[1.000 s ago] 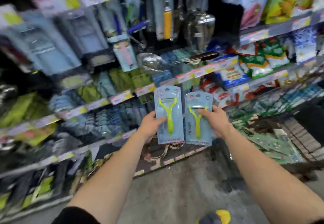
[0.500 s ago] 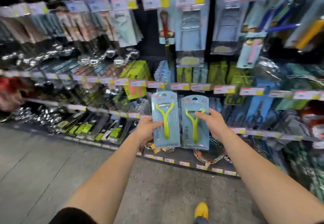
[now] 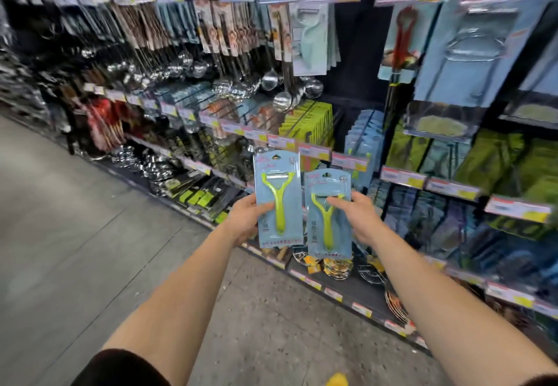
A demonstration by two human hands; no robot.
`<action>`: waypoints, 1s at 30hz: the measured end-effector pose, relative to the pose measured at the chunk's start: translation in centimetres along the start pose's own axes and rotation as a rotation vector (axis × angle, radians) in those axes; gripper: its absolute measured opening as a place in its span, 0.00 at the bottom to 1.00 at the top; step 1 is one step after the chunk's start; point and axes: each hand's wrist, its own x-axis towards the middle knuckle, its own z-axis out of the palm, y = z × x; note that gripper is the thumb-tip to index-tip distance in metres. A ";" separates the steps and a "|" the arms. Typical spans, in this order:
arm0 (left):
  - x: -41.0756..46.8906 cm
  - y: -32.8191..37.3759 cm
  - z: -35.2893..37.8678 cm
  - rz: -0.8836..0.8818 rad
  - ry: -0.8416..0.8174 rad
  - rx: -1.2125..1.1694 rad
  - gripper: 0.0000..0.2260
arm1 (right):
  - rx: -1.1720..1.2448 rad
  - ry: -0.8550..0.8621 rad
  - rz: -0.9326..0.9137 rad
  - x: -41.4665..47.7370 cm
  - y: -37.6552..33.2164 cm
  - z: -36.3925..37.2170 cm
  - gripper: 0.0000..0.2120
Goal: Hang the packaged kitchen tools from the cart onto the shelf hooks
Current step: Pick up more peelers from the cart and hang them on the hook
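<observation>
Head view, centre of the frame: two packaged peelers are held up side by side in front of the shelf, neither on a hook yet. The left grip pinches the left peeler pack at its lower left edge, thumb on the front and fingers behind. The right grip pinches the right peeler pack at its right edge, thumb lying by the blade. Both cards stand upright and face the person. Each is grasped low or at the side, probably so the hang hole at the top stays free to take a hook. The left pack sits a little higher than the right, their inner edges just beside each other.

Just right of centre, behind the packs, hangs a row of blue carded packs above the price tags. That looks like the matching spot, though blur hides the hooks themselves. The cart is out of view.
</observation>
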 end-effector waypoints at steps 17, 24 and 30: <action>11.1 0.3 -1.6 -0.172 -0.124 0.023 0.12 | 0.068 0.154 0.245 11.0 2.7 0.0 0.05; 15.7 0.2 -1.5 -0.238 -0.318 0.110 0.16 | 0.130 0.345 0.234 12.0 2.3 -0.8 0.08; 18.7 2.0 -1.3 -0.220 -0.473 0.183 0.13 | 0.288 0.452 0.184 11.4 1.7 0.3 0.04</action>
